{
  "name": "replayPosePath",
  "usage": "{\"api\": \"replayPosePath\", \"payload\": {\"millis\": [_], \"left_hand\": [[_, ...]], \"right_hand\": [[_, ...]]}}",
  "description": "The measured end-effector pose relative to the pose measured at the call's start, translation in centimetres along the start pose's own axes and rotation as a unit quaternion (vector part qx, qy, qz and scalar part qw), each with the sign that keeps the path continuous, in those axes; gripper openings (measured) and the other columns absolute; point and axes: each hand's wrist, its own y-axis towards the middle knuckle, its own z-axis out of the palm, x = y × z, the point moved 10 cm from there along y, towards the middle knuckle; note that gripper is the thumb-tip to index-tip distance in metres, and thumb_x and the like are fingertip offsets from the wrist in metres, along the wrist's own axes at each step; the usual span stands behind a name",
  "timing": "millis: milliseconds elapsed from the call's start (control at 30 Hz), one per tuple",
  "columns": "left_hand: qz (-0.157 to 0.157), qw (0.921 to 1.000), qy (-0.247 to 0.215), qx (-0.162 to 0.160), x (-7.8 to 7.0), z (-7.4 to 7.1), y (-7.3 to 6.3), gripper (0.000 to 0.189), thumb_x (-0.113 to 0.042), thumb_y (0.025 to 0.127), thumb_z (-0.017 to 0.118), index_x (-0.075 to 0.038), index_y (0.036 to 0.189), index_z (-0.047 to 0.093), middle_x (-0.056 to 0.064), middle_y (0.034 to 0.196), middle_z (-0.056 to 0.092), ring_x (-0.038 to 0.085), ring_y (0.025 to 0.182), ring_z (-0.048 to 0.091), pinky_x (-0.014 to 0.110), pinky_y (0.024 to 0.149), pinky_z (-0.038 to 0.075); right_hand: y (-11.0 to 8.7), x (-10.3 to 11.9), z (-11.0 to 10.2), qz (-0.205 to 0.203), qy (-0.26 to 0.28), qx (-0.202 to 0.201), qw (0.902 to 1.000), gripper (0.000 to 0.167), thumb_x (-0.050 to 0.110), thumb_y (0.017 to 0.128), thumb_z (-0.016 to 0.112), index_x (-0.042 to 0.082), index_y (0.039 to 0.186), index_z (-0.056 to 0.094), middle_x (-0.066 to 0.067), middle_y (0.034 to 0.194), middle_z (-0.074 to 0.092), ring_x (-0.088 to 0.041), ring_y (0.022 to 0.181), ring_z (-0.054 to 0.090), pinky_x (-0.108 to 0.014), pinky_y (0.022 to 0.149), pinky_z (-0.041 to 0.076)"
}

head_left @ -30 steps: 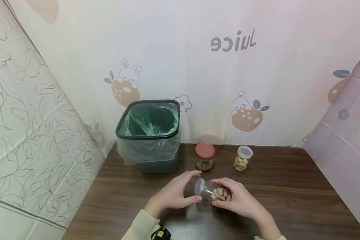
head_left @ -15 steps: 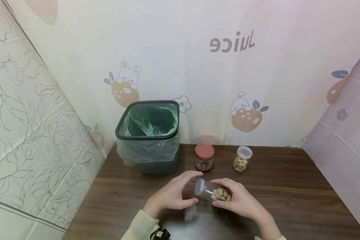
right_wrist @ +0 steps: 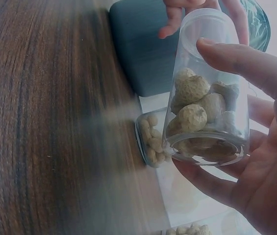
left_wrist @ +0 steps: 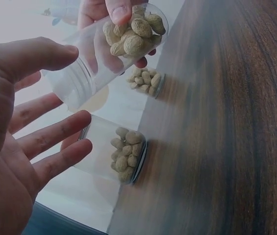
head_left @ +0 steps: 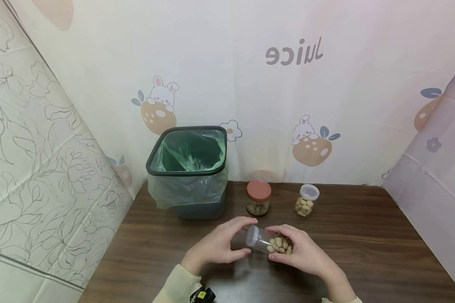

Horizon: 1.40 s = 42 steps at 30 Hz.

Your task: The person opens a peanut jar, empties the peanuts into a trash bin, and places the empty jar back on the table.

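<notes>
My right hand [head_left: 305, 254] grips a clear plastic jar [head_left: 263, 241] around its lower end, thumb on the near side. The jar lies tilted in the air, its capped end toward the left hand. Unshelled peanuts [right_wrist: 197, 105] have gathered at its bottom end. My left hand [head_left: 221, 244] is spread in a wide C around the translucent lid [head_left: 252, 235], thumb and fingers apart. In the left wrist view its thumb [left_wrist: 55, 54] overlaps the lid's edge, while the other fingers extend below it.
Behind the hands stand a jar with a reddish lid [head_left: 258, 190] and a smaller white-lidded jar [head_left: 309, 192], both holding nuts. A bin [head_left: 201, 210] with a green liner [head_left: 189, 187] is at the back left of the wooden table [head_left: 364, 235], against a printed curtain [head_left: 265, 101].
My left thumb has drawn slightly away from the lid, and the left fingertips have shifted a little to the right. My right hand and its jar have stayed in place.
</notes>
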Motion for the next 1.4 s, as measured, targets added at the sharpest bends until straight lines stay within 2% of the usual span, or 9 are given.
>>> {"api": "replayPosePath", "payload": {"millis": [167, 400, 567, 900, 1033, 1167, 1267, 1400], "left_hand": [[0.002, 1.0000, 0.005, 0.002, -0.05, 0.08, 0.12, 0.075, -0.015, 0.096, 0.086, -0.019, 0.161, 0.048, -0.003, 0.159, 0.054, 0.010, 0.133, 0.061, 0.037, 0.111, 0.053], [0.003, 0.9998, 0.021, 0.006, 0.09, 0.33, 0.17, 0.070, -0.013, 0.095, 0.087, -0.018, 0.156, 0.054, 0.000, 0.160, 0.055, 0.012, 0.145, 0.054, 0.032, 0.115, 0.049], [0.014, 0.9994, 0.031, 0.001, -0.17, 0.25, 0.20, 0.061, -0.011, 0.096, 0.085, -0.016, 0.151, 0.059, -0.001, 0.156, 0.059, 0.011, 0.143, 0.056, 0.030, 0.114, 0.049], [0.005, 0.9996, 0.024, 0.010, 0.12, 0.46, 0.21, 0.056, -0.011, 0.098, 0.083, -0.016, 0.149, 0.061, -0.003, 0.154, 0.060, 0.008, 0.143, 0.055, 0.027, 0.115, 0.048], [-0.003, 0.9998, 0.019, 0.011, 0.27, 0.48, 0.17, 0.056, -0.011, 0.098, 0.083, -0.016, 0.150, 0.061, -0.004, 0.154, 0.060, 0.007, 0.139, 0.056, 0.026, 0.111, 0.049], [-0.003, 0.9999, 0.008, 0.009, 0.22, 0.43, 0.20, 0.057, -0.011, 0.098, 0.083, -0.014, 0.151, 0.060, -0.003, 0.152, 0.060, 0.009, 0.131, 0.061, 0.032, 0.105, 0.056], [0.001, 1.0000, 0.002, 0.005, 0.08, 0.35, 0.23, 0.059, -0.011, 0.098, 0.083, -0.013, 0.152, 0.059, 0.000, 0.150, 0.062, 0.012, 0.123, 0.065, 0.038, 0.100, 0.060], [0.002, 1.0000, 0.004, 0.001, -0.04, 0.26, 0.21, 0.059, -0.013, 0.099, 0.083, -0.016, 0.153, 0.058, 0.001, 0.146, 0.064, 0.014, 0.115, 0.069, 0.037, 0.098, 0.061]], "right_hand": [[0.02, 0.04, 0.00, -0.003, -0.004, 0.001, 1.0000, 0.060, 0.030, 0.089, 0.094, 0.024, 0.142, 0.068, 0.003, 0.129, 0.073, -0.007, 0.106, 0.068, -0.029, 0.088, 0.058], [0.06, 0.09, 0.01, -0.002, -0.006, 0.001, 1.0000, 0.060, 0.031, 0.088, 0.094, 0.021, 0.142, 0.069, 0.005, 0.129, 0.072, -0.007, 0.105, 0.068, -0.029, 0.087, 0.059], [0.06, 0.24, 0.03, -0.007, -0.006, -0.001, 1.0000, 0.062, 0.025, 0.087, 0.096, 0.012, 0.141, 0.069, -0.002, 0.129, 0.074, -0.007, 0.106, 0.068, -0.029, 0.088, 0.058], [0.04, 0.18, 0.14, -0.009, -0.010, 0.002, 0.9999, 0.061, 0.025, 0.087, 0.095, 0.012, 0.141, 0.069, -0.003, 0.130, 0.074, -0.008, 0.109, 0.068, -0.028, 0.091, 0.057], [0.04, 0.26, 0.11, -0.014, -0.015, -0.001, 0.9998, 0.061, 0.025, 0.087, 0.096, 0.013, 0.141, 0.070, 0.001, 0.130, 0.073, -0.008, 0.110, 0.068, -0.027, 0.092, 0.057], [0.02, 0.25, 0.09, -0.016, -0.019, -0.002, 0.9997, 0.061, 0.025, 0.086, 0.096, 0.014, 0.140, 0.070, 0.006, 0.129, 0.073, -0.008, 0.110, 0.068, -0.027, 0.092, 0.057], [0.04, 0.23, 0.12, -0.016, -0.018, -0.002, 0.9997, 0.061, 0.025, 0.086, 0.096, 0.013, 0.141, 0.070, 0.003, 0.129, 0.073, -0.008, 0.110, 0.068, -0.027, 0.092, 0.057], [0.06, 0.31, 0.12, -0.016, -0.017, -0.002, 0.9997, 0.062, 0.024, 0.086, 0.097, 0.014, 0.140, 0.070, 0.000, 0.128, 0.074, -0.008, 0.110, 0.068, -0.027, 0.092, 0.057]]}}
